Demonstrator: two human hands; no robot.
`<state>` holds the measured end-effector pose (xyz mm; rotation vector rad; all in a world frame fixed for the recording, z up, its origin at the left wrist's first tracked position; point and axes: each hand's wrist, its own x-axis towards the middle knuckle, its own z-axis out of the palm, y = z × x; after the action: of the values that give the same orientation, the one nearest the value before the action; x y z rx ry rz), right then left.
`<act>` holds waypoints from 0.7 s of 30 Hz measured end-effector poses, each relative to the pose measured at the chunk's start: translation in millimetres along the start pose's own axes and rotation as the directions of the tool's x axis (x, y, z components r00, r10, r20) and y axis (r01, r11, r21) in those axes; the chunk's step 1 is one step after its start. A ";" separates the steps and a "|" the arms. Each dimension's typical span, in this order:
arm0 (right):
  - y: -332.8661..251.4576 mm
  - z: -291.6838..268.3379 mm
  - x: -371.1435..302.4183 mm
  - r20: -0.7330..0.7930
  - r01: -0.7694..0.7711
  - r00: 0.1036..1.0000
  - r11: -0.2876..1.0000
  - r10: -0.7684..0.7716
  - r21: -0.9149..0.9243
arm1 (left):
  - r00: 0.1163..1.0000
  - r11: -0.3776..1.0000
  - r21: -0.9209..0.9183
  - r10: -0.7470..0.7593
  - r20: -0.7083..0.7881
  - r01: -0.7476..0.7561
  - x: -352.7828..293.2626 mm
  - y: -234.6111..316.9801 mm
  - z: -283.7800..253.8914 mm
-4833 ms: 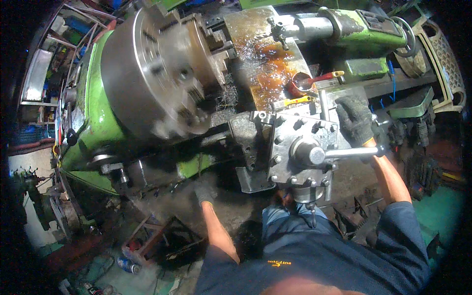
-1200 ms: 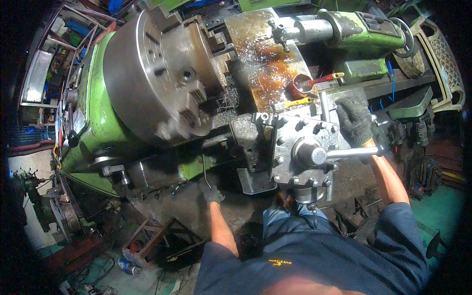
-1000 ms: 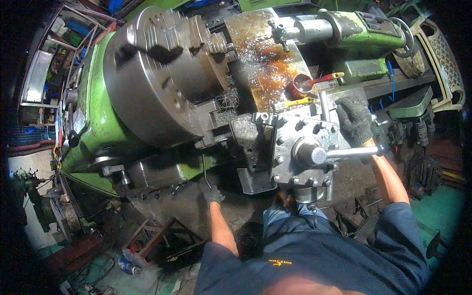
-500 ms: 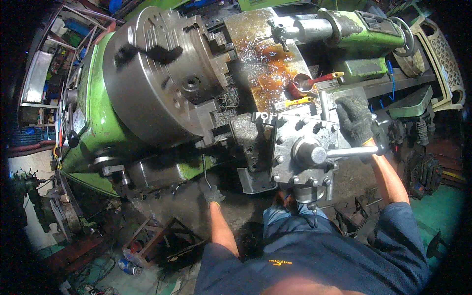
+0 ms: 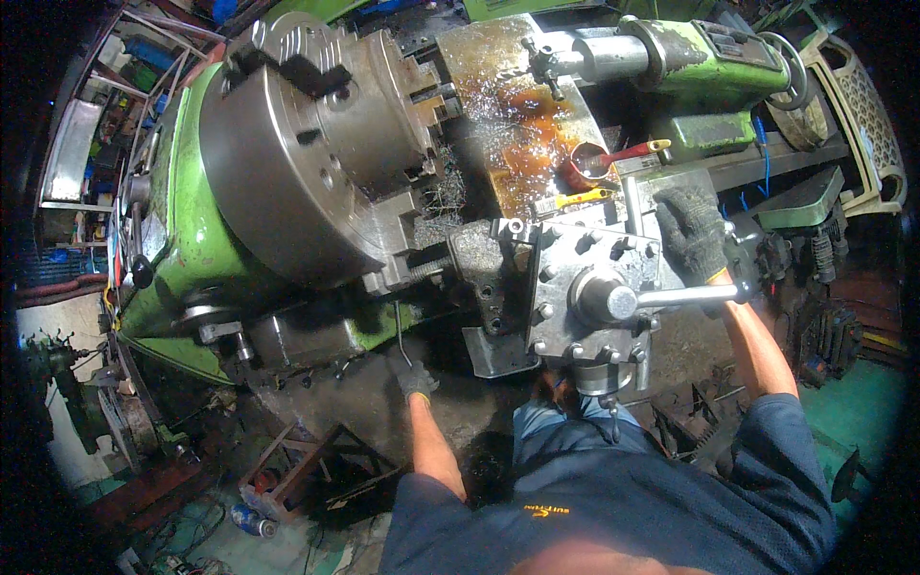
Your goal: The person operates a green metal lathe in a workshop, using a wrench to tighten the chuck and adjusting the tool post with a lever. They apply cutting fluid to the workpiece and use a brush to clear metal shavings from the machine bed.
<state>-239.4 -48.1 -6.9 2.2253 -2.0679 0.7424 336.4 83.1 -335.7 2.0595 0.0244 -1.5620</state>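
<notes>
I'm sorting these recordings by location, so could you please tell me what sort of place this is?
Probably a machine shop, judging by the large steel chuck, the bolted tool post and the green tailstock.

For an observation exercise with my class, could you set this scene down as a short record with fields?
Machine: green lathe
Chuck: large, grey
Tool post: square, long handle pointing right
Left hand: gloved, at the lower end of a bent lever; grip unclear
Right hand: gloved, right of the tool post; grip hidden
Nearby: red cup, yellow-handled brush
Metal plate: shiny chips, brown fluid
</notes>
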 end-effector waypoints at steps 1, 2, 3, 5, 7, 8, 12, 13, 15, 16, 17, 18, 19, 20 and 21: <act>3.3 2.2 -1.9 -0.001 0.007 1.000 1.000 -0.007 -0.003 | 0.996 0.997 -0.062 -0.049 0.069 0.053 -3.8 4.9 -0.7; 5.3 3.6 -3.1 -0.002 0.014 1.000 1.000 -0.014 -0.006 | 0.986 0.987 -0.121 -0.093 0.140 0.110 -7.6 9.3 -0.8; 4.0 2.9 -2.6 0.000 0.013 1.000 1.000 -0.013 -0.008 | 0.989 0.991 -0.097 -0.078 0.122 0.090 -16.0 13.8 3.1; 1.5 1.8 -2.2 0.000 0.010 1.000 1.000 -0.010 -0.011 | 0.995 0.996 -0.069 -0.048 0.086 0.054 -25.2 17.7 10.5; -0.8 -1.1 0.1 -0.003 0.007 1.000 1.000 -0.007 0.008 | 0.999 0.996 -0.082 -0.027 0.044 0.031 -13.4 8.8 4.2; -1.0 -2.2 1.3 -0.004 0.006 1.000 1.000 -0.006 0.020 | 1.000 0.995 -0.098 -0.018 0.021 0.020 1.9 -0.9 -3.6; -1.8 -1.1 0.7 0.002 -0.019 1.000 0.999 0.019 0.032 | 0.999 0.998 -0.040 0.046 -0.008 -0.046 8.1 -4.8 -0.9; -0.9 -0.7 0.3 0.005 -0.013 1.000 1.000 0.013 0.020 | 0.998 0.998 -0.027 0.058 -0.011 -0.058 6.7 -4.9 0.9; -0.1 -0.1 -0.2 0.005 -0.004 1.000 1.000 0.004 0.015 | 0.997 0.997 -0.016 0.073 -0.020 -0.073 7.7 -5.6 1.1; 0.3 0.1 -0.3 0.003 -0.002 1.000 1.000 0.002 0.022 | 0.997 0.997 -0.007 0.077 -0.026 -0.078 9.8 -6.9 -0.1; 0.5 0.1 -0.3 0.000 0.000 1.000 1.000 0.000 0.029 | 0.996 0.997 0.001 0.082 -0.032 -0.082 11.6 -8.4 -1.2; 0.7 -0.4 0.2 0.004 -0.005 1.000 1.000 0.005 0.029 | 0.996 0.997 -0.005 0.081 -0.045 -0.081 13.8 -10.3 -1.3; 0.6 -0.8 0.9 0.007 -0.011 1.000 0.999 0.011 0.030 | 0.995 0.997 -0.011 0.080 -0.058 -0.081 15.6 -12.3 -1.7; 0.8 -1.3 1.5 0.010 -0.016 1.000 0.999 0.016 0.030 | 0.994 0.997 -0.017 0.079 -0.071 -0.080 17.4 -14.0 -2.2; 1.2 0.3 0.4 -0.003 -0.006 1.000 0.999 0.006 0.032 | 0.994 0.996 -0.021 0.087 -0.065 -0.088 12.7 -11.5 2.4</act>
<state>-240.4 -48.8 -7.4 2.2338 -2.0768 0.7837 334.5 88.0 -352.2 2.0635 -0.0230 -1.4360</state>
